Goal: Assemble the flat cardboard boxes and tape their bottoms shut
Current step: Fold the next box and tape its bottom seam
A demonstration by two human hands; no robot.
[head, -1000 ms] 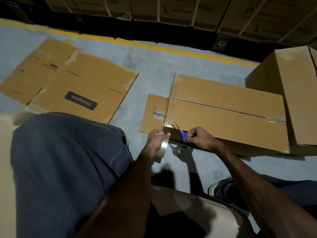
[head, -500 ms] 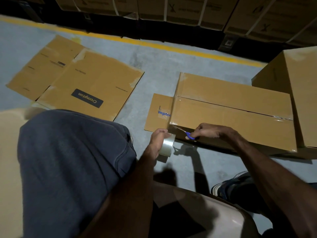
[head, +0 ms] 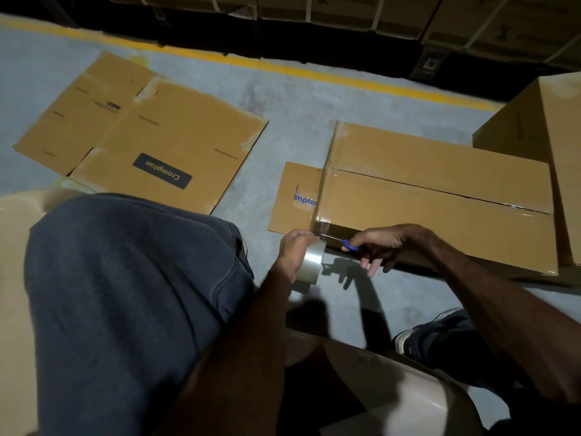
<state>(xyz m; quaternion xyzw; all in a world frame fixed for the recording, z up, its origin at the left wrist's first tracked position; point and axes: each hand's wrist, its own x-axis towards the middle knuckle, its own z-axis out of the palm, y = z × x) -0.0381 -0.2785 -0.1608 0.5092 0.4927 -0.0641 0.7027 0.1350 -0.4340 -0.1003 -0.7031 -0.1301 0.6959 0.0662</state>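
Your left hand (head: 294, 251) has its grip round the tape roll (head: 311, 262), right at the near-left corner of the assembled box (head: 440, 196) on the floor. Your right hand (head: 382, 243) pinches blue-handled scissors (head: 341, 242), blades at the tape strip.

Dim grey concrete floor (head: 308, 99) with a yellow line (head: 283, 66) below stacked cartons (head: 345, 11).

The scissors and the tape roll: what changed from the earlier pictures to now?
The right hand swung the scissors from raised over the box down to the tape beside the roll. The left hand still grips the roll.
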